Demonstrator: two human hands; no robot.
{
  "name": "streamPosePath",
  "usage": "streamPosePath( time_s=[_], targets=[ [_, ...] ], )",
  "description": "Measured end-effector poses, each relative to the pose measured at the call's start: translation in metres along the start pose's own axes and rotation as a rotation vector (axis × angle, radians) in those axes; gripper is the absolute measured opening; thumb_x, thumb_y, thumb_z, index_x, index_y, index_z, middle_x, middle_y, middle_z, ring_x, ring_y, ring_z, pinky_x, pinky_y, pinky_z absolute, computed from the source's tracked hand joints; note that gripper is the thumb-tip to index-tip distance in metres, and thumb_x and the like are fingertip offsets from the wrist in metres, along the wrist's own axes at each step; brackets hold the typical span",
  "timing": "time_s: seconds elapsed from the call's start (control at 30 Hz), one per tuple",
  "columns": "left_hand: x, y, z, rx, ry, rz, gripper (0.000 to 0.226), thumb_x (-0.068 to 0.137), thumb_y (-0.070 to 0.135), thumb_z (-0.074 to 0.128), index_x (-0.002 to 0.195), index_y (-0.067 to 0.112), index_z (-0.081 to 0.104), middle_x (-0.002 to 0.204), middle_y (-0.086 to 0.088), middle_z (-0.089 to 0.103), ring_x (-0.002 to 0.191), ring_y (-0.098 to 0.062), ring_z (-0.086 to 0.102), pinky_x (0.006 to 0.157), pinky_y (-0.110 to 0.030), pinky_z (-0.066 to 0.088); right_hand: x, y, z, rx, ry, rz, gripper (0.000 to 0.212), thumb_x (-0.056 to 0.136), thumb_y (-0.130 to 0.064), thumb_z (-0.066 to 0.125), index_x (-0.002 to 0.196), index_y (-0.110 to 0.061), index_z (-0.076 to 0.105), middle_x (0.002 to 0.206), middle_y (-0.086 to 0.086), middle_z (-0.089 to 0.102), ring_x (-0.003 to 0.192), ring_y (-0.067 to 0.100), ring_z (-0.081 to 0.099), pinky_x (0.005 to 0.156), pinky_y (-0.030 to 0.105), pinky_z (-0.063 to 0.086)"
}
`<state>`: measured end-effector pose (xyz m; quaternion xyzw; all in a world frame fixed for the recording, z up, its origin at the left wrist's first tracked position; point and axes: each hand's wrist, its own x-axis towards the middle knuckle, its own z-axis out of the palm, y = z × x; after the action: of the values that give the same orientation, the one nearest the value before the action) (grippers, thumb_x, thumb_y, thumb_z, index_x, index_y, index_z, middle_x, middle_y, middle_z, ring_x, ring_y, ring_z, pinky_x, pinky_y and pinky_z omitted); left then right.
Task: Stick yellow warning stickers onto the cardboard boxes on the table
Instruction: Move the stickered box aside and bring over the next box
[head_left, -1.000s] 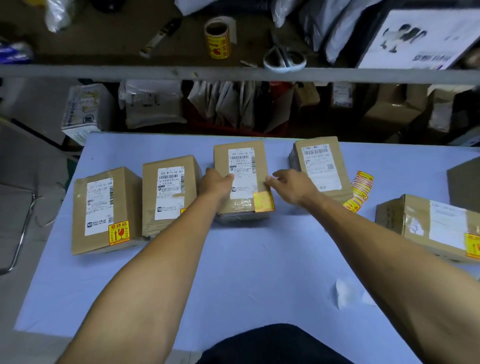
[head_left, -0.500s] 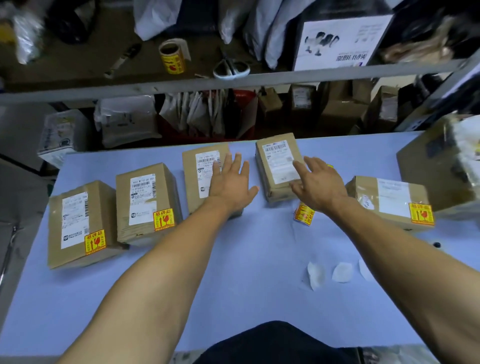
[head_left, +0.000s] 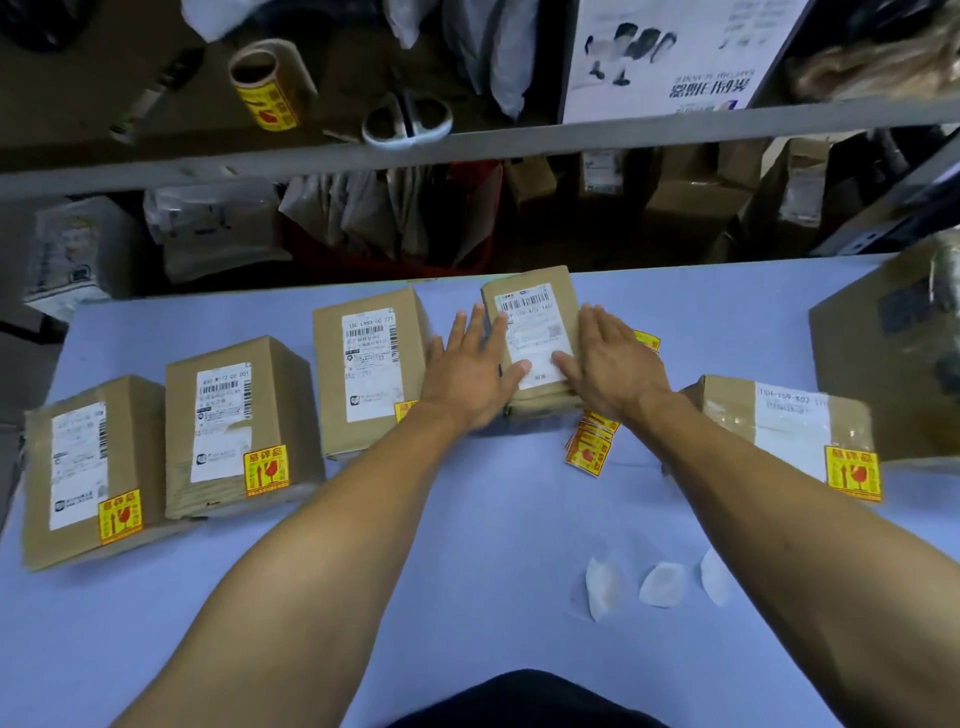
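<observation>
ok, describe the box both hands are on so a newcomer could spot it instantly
On the pale blue table, a row of cardboard boxes runs left to right. Count to the fourth box, set furthest back, with the left hand and right hand flanking it. Unlike its neighbours, it shows no yellow warning sticker.

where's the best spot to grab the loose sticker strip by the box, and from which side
Pinch the near end of the sticker strip, coming from the front. That end lies bare on the table; the rest runs back under the right hand and beside the box. It lies flat, so probably lift a corner first.
</observation>
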<state>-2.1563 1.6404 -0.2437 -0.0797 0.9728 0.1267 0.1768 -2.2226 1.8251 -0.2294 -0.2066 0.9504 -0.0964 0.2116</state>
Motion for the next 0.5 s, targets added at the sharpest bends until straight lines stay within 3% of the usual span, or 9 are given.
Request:
streamPosePath(
  time_s=[0.1,0.2,0.37,0.5],
  targets=[
    [0.001,0.003,0.014,-0.181,0.015,-0.014,0.076,0.1,0.056,0.033,0.158,0.021,-0.002,0.166,-0.008,-0.008,0.153,-0.025,-0.002,0.121,-0.051,0.01,0.0,0.0,0.02,0.189,0.011,-0.017,0.077,0.102,-0.045,0.036,0.156,-0.006,-0.001,0.145,0.02,0.045,0.124,0.037,0.049,0.084,0.041,0.044],
    [-0.013,0.006,0.03,-0.278,0.063,0.002,0.074,0.101,0.05,0.037,0.158,0.02,-0.001,0.166,-0.007,-0.006,0.153,-0.026,0.003,0.122,-0.047,0.014,-0.01,-0.002,0.039,0.31,0.071,0.006,0.076,0.102,-0.042,0.037,0.156,-0.008,-0.005,0.141,0.02,0.048,0.114,0.037,0.055,0.075,0.038,0.042],
    [-0.025,0.013,0.039,-0.393,0.086,-0.014,0.072,0.101,0.046,0.039,0.158,0.021,0.001,0.167,-0.002,-0.004,0.152,-0.023,0.011,0.116,-0.042,0.027,-0.025,-0.005,0.058,0.455,0.128,0.015,0.076,0.102,-0.039,0.044,0.156,-0.008,0.001,0.145,0.014,0.047,0.121,0.032,0.052,0.079,0.034,0.04],
    [-0.013,0.02,0.03,-0.705,0.166,-0.161,0.077,0.095,0.047,0.051,0.156,0.031,0.007,0.162,0.002,0.027,0.141,-0.017,0.035,0.105,-0.031,0.036,-0.013,-0.003,0.048,0.738,0.141,0.136,0.077,0.096,-0.047,0.051,0.157,-0.018,0.013,0.153,0.003,0.042,0.136,0.024,0.044,0.102,0.036,0.043]
  ],
)
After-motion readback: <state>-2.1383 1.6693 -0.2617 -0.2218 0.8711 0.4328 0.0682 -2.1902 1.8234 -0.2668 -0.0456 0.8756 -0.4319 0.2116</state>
